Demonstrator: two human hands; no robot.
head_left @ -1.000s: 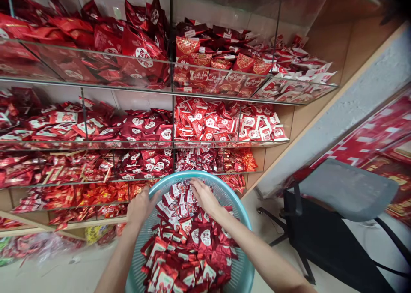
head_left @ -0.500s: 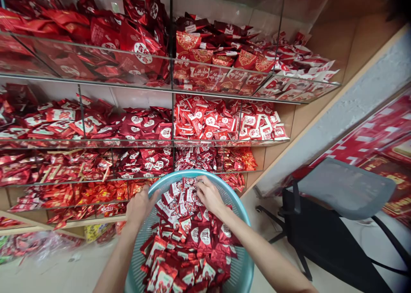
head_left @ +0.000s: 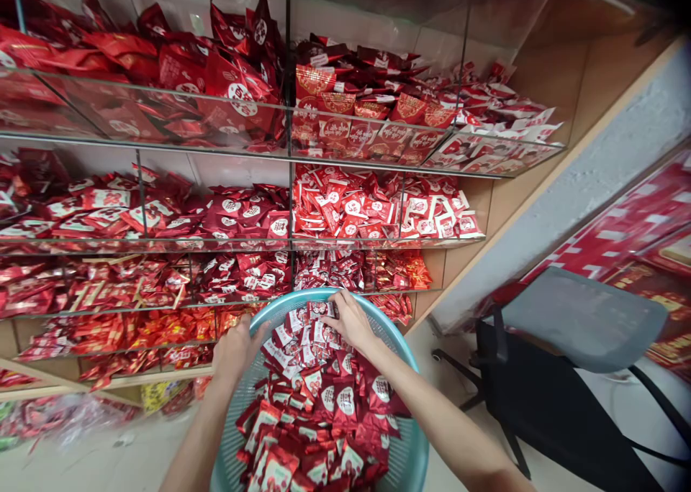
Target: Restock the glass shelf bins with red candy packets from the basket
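Basket rim (head_left: 419,434) | left hand (head_left: 235,349) gripping | right hand (head_left: 352,324) at packets (head_left: 329,406) | chair (head_left: 551,398) apart

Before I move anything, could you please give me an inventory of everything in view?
Basket: one, teal, bottom centre
Basket packets: many, red and white, inside it
Shelf unit: one, brown with clear fronts, behind the basket
Shelf packets: many, mostly red, some orange, filling its tiers
Plastic bags: count unclear, mixed colours, below the shelves, left
Chair: one, black and grey, right
Patterned surface: one, red and white, behind the chair
Wall: one, grey, right
Floor: one, pale, below
Left hand: one, bare, at the basket's left rim
Right hand: one, bare, at packets near the far rim
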